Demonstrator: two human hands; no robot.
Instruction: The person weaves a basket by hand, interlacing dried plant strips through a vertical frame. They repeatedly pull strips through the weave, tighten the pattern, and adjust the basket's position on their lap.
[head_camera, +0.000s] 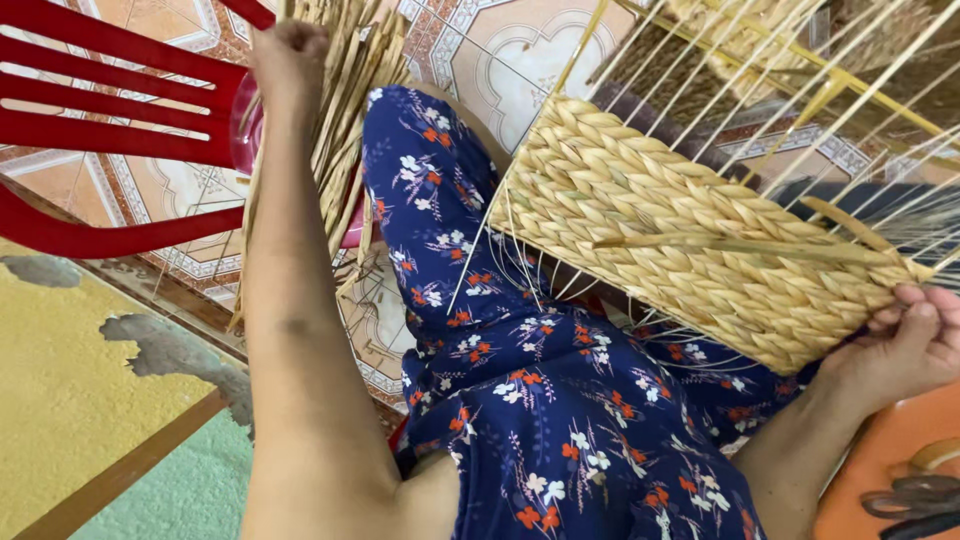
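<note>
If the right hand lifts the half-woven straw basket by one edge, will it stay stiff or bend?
The woven panel would probably keep its shape, since its braids are thick and tightly packed. The loose spokes look thin and would likely flex. It seems light: the right hand steadies it by one corner.

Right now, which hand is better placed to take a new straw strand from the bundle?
The left hand: it already reaches into the straw bundle beside the red chair, while the right hand grips the woven basket.

Tan braided basket, red chair, navy floral dress.
</note>
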